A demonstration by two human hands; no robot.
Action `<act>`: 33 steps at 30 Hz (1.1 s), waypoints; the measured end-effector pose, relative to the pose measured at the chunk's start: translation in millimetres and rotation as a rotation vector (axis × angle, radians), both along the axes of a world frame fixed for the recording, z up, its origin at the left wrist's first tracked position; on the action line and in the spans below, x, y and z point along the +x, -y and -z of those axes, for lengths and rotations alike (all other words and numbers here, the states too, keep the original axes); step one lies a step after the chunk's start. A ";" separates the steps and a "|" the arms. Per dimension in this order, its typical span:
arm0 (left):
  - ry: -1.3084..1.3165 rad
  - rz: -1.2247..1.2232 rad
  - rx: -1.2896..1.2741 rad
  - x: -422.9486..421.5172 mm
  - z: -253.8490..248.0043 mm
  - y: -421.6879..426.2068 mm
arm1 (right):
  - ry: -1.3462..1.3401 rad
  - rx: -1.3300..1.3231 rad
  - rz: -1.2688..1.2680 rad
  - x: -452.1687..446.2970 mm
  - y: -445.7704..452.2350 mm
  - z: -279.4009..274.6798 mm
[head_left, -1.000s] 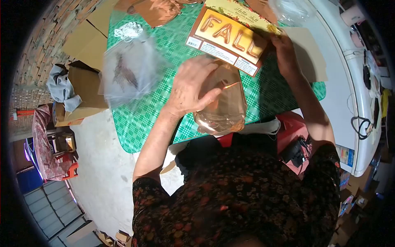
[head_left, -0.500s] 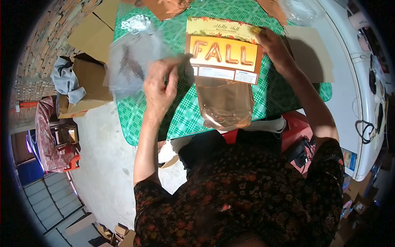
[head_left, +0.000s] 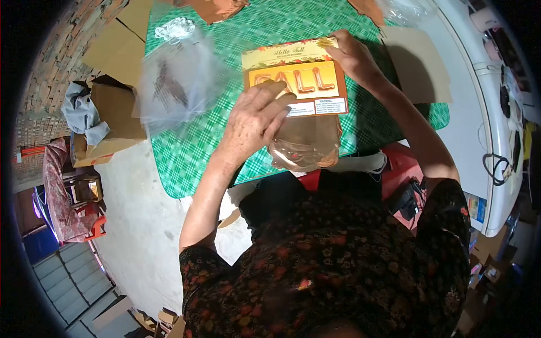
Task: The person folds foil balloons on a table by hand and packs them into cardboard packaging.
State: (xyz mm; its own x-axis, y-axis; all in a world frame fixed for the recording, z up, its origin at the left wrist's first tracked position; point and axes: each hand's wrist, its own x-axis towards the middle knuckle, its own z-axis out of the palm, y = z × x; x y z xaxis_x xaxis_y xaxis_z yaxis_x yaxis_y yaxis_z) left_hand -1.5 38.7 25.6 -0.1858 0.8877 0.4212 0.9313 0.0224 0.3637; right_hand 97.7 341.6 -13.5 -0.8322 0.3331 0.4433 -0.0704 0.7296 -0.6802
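A printed cardboard header (head_left: pixel 315 84) reading "Hello Fall Balloon Banner" and "FALL" lies at the table's front part. Below its white label hangs a clear pouch with shiny bronze foil balloons (head_left: pixel 307 149), reaching over the table edge. My right hand (head_left: pixel 355 61) pinches the header's upper right corner between thumb and fingers. Across the lower left of the header lies my left hand (head_left: pixel 251 121), fingers stretched out and slightly apart, covering part of the lettering. To its left are stacked clear plastic bags (head_left: pixel 174 81), with a bundle of white string (head_left: pixel 176 29) beyond them.
The green checked tablecloth (head_left: pixel 220 62) covers the table. Bronze foil pieces (head_left: pixel 217 8) and clear plastic (head_left: pixel 403 12) sit at the far side. Cardboard (head_left: pixel 420 67) lies at the right, beside a white appliance (head_left: pixel 496 124). An open carton (head_left: pixel 112 121) stands at the left.
My left hand has come right and down onto the header's lower left. The header has tilted slightly, its right side higher, with my right hand still at its corner.
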 end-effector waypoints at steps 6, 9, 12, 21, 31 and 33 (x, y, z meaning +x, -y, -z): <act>-0.011 0.004 -0.057 -3.5 10.1 -1.4 | -0.077 0.362 0.051 42.5 25.5 -25.7; 0.009 0.003 -0.031 -3.8 10.2 -3.1 | 0.039 0.397 -0.189 95.8 58.9 -39.7; 0.015 -0.004 -0.026 -5.3 14.1 -3.1 | 0.217 0.426 -0.383 132.8 96.9 -40.0; 0.031 0.009 -0.035 -4.4 10.8 -3.6 | 0.129 0.664 -0.178 142.1 141.7 -7.7; 0.053 0.064 -0.037 -5.9 12.4 -1.1 | 0.100 0.641 -0.191 140.6 142.2 -8.1; 0.050 0.077 -0.026 -4.0 12.2 -0.5 | 0.090 0.630 -0.189 141.6 140.9 -8.2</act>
State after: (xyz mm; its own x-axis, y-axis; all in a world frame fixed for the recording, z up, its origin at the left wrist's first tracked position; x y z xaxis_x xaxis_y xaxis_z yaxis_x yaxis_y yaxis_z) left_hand -5.5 39.2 13.4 -0.1368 0.9108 0.3894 0.9113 -0.0383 0.4099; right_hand 239.3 200.7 -5.3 -0.8935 -0.1222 0.4321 -0.1988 0.9705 -0.1366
